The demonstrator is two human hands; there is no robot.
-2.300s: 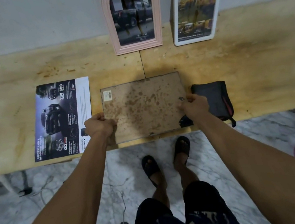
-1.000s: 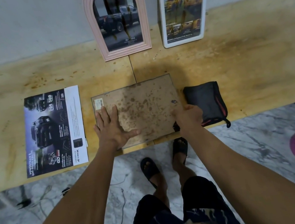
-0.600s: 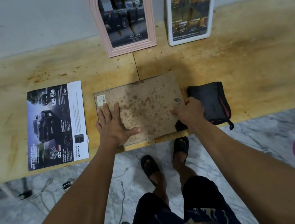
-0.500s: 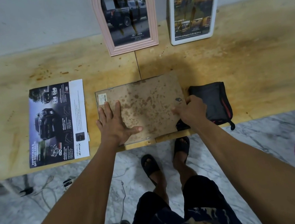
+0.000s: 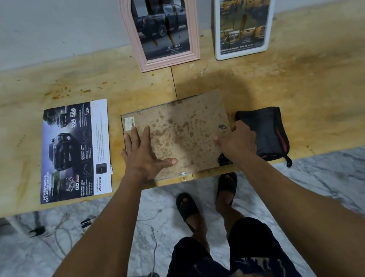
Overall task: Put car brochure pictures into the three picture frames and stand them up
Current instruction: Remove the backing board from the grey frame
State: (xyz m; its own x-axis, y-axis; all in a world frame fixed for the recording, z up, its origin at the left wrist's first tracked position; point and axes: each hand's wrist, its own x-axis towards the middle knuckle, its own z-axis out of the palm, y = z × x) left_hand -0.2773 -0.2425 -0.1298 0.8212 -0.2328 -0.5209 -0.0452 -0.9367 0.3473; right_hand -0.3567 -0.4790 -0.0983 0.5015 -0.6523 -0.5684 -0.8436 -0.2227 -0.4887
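Careful: your left hand [image 5: 143, 158] lies spread flat on the face-down frame [image 5: 183, 131] while your right hand [image 5: 238, 141] curls at its right edge; pry hard and it slides off the table [image 5: 310, 87] edge just behind your wrists.

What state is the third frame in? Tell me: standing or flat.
Flat. The third frame lies face down on the table, stained backing up, under the left hand.
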